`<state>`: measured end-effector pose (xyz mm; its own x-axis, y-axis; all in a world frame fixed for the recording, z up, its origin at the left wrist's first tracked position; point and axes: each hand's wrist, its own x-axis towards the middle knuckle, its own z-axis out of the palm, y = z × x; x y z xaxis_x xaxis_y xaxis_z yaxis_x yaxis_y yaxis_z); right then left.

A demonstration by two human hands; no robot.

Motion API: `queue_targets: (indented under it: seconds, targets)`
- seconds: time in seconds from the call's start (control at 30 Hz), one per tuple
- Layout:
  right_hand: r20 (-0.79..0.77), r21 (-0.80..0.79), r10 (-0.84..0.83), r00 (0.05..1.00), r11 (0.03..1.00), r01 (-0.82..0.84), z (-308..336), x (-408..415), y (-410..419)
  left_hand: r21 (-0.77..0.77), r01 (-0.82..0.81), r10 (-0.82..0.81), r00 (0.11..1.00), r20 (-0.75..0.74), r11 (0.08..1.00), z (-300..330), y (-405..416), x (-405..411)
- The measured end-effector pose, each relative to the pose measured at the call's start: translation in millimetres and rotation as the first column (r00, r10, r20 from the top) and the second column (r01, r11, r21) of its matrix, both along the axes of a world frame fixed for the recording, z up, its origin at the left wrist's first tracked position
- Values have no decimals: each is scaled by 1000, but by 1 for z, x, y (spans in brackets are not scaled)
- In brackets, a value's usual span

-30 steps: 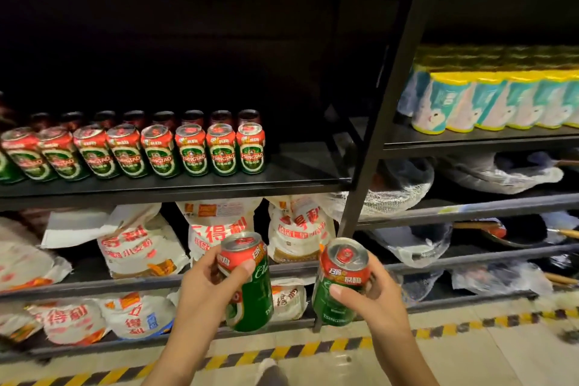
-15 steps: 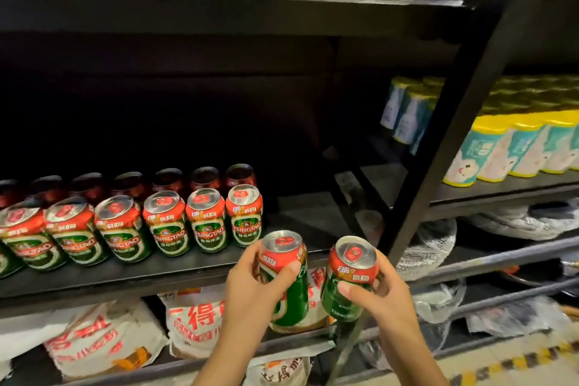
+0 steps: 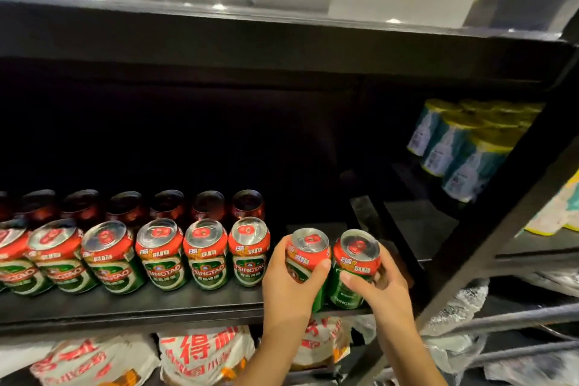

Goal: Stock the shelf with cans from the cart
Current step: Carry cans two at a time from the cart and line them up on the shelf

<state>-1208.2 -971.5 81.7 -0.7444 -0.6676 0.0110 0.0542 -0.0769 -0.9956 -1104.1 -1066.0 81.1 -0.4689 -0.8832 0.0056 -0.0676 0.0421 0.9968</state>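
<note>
Placement step. Left hand (image 3: 289,288) grips one Tsingtao beer can (image 3: 305,255), right hand (image 3: 380,287) another (image 3: 352,269), at shelf (image 3: 131,307) front edge. Next, likely: set both at 3 o'clock of front row (image 3: 131,255), release.

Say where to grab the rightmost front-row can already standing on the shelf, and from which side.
Grip the rightmost shelved can round its cylindrical wall, coming from the shelf's open front. It stands upright with a neighbour close on its left, a rear-row can behind, and the left hand crowding its right, so the front face and top are probably the freest approach.
</note>
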Motion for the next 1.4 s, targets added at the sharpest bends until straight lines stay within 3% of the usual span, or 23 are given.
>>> queue_targets:
  seconds: [0.23,0.4,0.63,1.07,1.27,1.4]
  targets:
    - [-6,-14,19,1000,1000,-19,-14,-22,-29,-66,-54,55,998,14,996,-9,-15,-27]
    - [-30,7,-89,996,996,89,-29,-33,-49,-49,-122,124,991,48,991,-11,-22,-46]
    - [-89,-85,18,996,996,-26,-25,-45,-66,-35,-165,166,986,14,986,-9,-31,-64]
    - [-82,-38,86,993,995,-89,-42,-51,-67,-76,-129,125,991,-51,989,-28,-34,-57]
    - [-66,-58,72,995,995,-76,-53,-53,-64,-131,-99,116,985,127,986,-49,-30,-48]
    - [-79,-40,75,994,996,-78,-57,-53,-67,-134,-110,131,978,163,985,-57,-30,-46]
